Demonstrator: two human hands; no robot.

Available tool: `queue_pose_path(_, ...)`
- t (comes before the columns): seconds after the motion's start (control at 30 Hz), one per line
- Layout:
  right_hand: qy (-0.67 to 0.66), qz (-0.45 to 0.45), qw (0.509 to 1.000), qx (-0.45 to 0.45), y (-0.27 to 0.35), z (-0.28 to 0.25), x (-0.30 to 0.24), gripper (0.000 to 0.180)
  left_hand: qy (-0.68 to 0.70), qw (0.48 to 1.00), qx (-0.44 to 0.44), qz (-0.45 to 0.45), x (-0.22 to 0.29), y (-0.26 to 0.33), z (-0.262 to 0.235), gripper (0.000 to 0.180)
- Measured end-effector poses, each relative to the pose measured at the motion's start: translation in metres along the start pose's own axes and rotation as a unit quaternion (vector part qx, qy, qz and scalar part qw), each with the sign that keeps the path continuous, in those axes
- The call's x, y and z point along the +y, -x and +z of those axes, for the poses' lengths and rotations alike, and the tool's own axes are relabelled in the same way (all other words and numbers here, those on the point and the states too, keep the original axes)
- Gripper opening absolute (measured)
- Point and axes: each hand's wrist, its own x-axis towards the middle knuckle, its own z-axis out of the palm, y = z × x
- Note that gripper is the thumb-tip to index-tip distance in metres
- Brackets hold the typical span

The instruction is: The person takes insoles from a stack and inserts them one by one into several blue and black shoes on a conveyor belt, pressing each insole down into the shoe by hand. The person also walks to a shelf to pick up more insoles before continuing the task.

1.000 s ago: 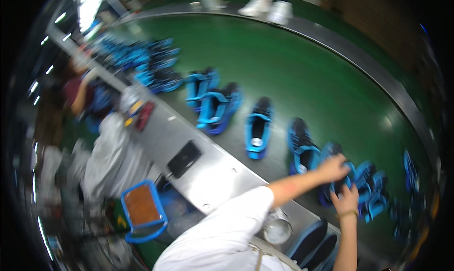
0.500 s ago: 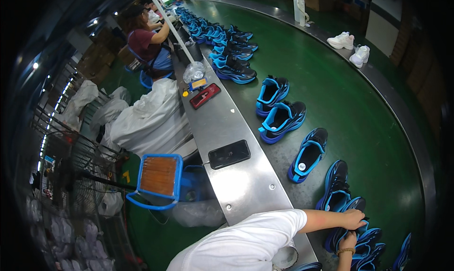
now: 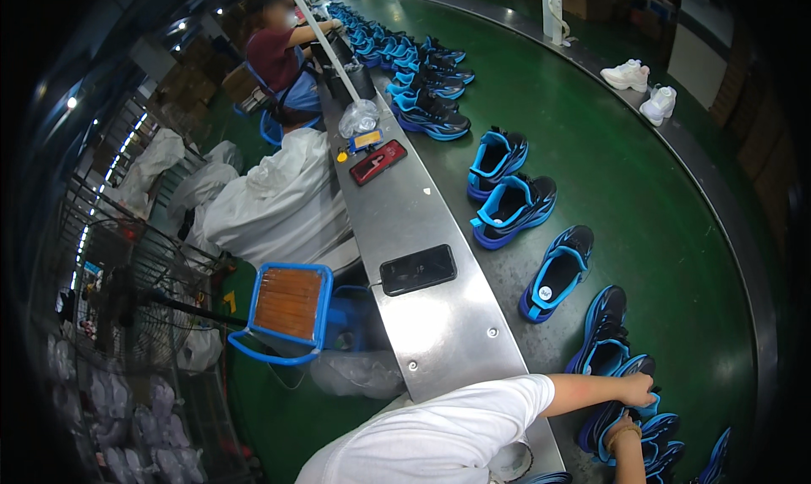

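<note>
Both of my hands are together over a black-and-blue sneaker (image 3: 592, 427) at the lower right, in a row of similar shoes on the green surface. My left hand (image 3: 639, 389) reaches across from a white sleeve, its fingers closed on the shoe's light-blue collar edge. Just below it, my right hand (image 3: 623, 428), with a beaded band at the wrist, grips the same sneaker at its opening. Fingertips of both hands are partly hidden by the shoe. Right above my left hand lies another sneaker (image 3: 605, 319); more sneakers (image 3: 661, 433) sit beside my right wrist.
A metal ledge (image 3: 448, 315) runs along the left, carrying a black phone (image 3: 418, 270) and a red-screened phone (image 3: 378, 163). A blue-framed chair (image 3: 291, 302) stands beside it. White shoes (image 3: 626, 75) rest on the far rim. A co-worker (image 3: 279, 57) sits at the upper left.
The view has shifted slightly, so most things sit a little further right. My right hand has turned a little at the sneaker; my left stays on the collar. The co-worker's head and arm have moved.
</note>
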Motion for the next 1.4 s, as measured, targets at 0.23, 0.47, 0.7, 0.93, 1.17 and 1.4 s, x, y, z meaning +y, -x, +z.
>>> queue_pose_path(0.23,0.005,-0.064,0.997,0.053,0.000,0.002,0.017,0.060,-0.108,0.976,0.169,0.085,0.006,-0.013,0.034,0.034)
queue_pose_path(0.47,0.075,-0.345,0.867,0.351,-0.035,0.060,0.058,0.028,-0.430,0.840,0.175,0.280,-0.006,-0.024,0.050,0.015)
queue_pose_path(0.7,-0.024,-0.296,0.941,0.163,0.008,0.056,0.011,0.028,-0.442,0.874,0.106,0.172,-0.017,-0.017,0.050,0.019)
queue_pose_path(0.93,-0.284,-0.197,0.754,0.558,0.054,0.064,-0.007,0.021,-0.448,0.869,-0.008,0.212,0.007,-0.007,0.010,0.013)
queue_pose_path(1.17,-0.402,-0.078,0.706,0.578,0.110,0.098,-0.034,0.013,-0.511,0.740,0.050,0.435,0.008,0.034,-0.016,0.010)
queue_pose_path(1.4,-0.441,-0.077,0.689,0.570,0.127,0.127,-0.058,0.019,-0.544,0.712,-0.034,0.443,0.028,0.069,-0.030,0.012)
